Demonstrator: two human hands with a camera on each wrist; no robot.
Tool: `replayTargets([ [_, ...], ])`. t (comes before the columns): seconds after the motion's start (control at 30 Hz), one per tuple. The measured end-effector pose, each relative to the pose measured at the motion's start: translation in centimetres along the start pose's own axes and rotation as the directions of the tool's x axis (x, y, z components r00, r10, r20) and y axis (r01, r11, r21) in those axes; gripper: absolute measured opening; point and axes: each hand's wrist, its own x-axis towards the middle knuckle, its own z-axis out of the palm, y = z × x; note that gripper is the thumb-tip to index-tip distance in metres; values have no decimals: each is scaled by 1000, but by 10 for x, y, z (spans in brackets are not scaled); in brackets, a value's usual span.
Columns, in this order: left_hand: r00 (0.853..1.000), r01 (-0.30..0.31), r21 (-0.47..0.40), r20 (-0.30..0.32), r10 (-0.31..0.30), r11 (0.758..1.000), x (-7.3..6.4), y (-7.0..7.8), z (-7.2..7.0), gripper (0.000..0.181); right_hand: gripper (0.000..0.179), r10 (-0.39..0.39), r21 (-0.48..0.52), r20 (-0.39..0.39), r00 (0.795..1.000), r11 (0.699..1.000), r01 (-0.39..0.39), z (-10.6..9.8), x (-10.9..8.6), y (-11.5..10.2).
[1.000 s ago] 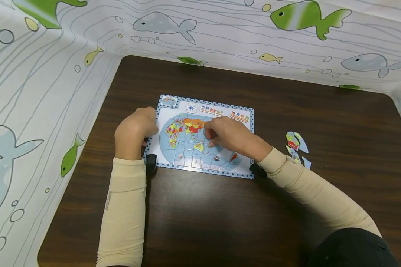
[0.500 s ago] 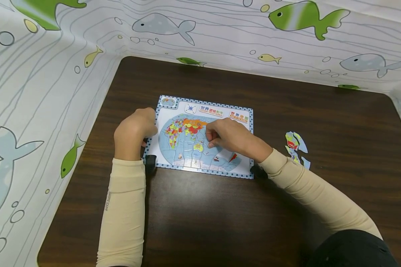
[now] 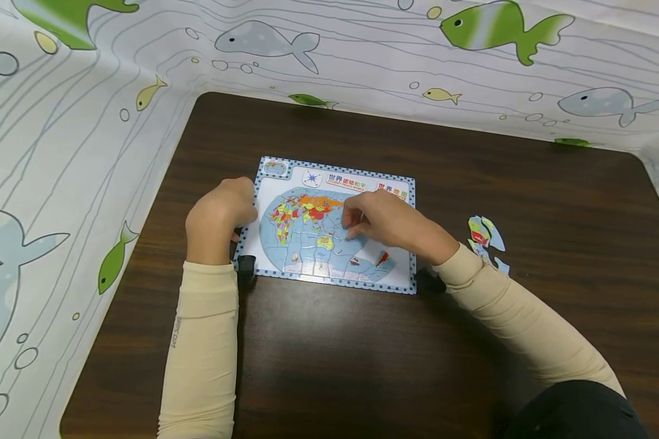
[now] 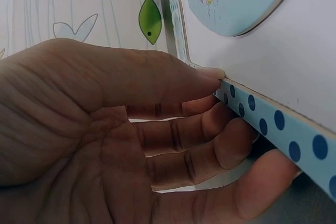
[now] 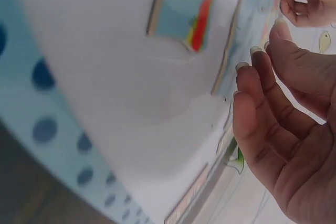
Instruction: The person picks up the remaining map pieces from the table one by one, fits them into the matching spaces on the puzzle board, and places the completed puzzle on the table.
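Observation:
A world-map jigsaw puzzle (image 3: 403,274) lies flat on the table, its white board edged with blue polka dots. My left hand (image 3: 219,213) grips the board's left edge. In the left wrist view the thumb (image 4: 173,80) lies on top of the dotted edge, with the fingers curled below. Over the right part of the map is my right hand (image 3: 390,222), thumb and forefinger slightly apart. Seen from the right wrist, its loosely bent fingers (image 5: 249,111) are close to the fitted pieces, with no piece visible between them. Bare white board shows at the map's right side.
Several loose puzzle pieces (image 3: 479,233) lie on the dark wooden table (image 3: 318,360), right of the board and beyond the right forearm. A white sheet with printed fish (image 3: 373,73) borders the table at the back and left.
My right hand has shifted slightly to the right over the map, and its thumb and forefinger have parted a little. My left hand stays at the board's left edge.

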Motion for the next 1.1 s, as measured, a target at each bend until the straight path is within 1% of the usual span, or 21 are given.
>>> replayTargets([
  [0.17, 1000, 8, -10, -3, -8, 1000, -1, 0, 0, 32, 14, 44, 0, -17, 999, 999, -44, -8, -8, 6],
  [0.37, 1000, 4, -4, 3, -4, 1000, 1, 0, 1, 37, 15, 92, 5, -40, 995, 996, -92, -18, -21, 19],
  [0.6, 1000, 9, -12, 12, -9, 1000, 2, -1, 1, 41, 12, 101, 14, -81, 992, 995, -100, -31, -35, 33],
  [0.73, 1000, 8, -9, 12, -8, 1000, 2, -1, 1, 41, 13, 120, 0, -118, 986, 993, -121, -38, -44, 39],
  [0.93, 1000, 5, -6, 14, -5, 1000, 2, 0, 1, 41, 13, 185, 28, -151, 971, 983, -183, -47, -58, 50],
  [1.0, 1000, 4, -2, 14, -4, 1000, 2, 0, 0, 41, 12, 200, 35, -154, 968, 980, -197, -50, -63, 55],
  [1.1, 1000, 3, 5, 12, -3, 1000, 2, 1, 0, 41, 14, 209, 25, -139, 968, 978, -207, -53, -72, 66],
])
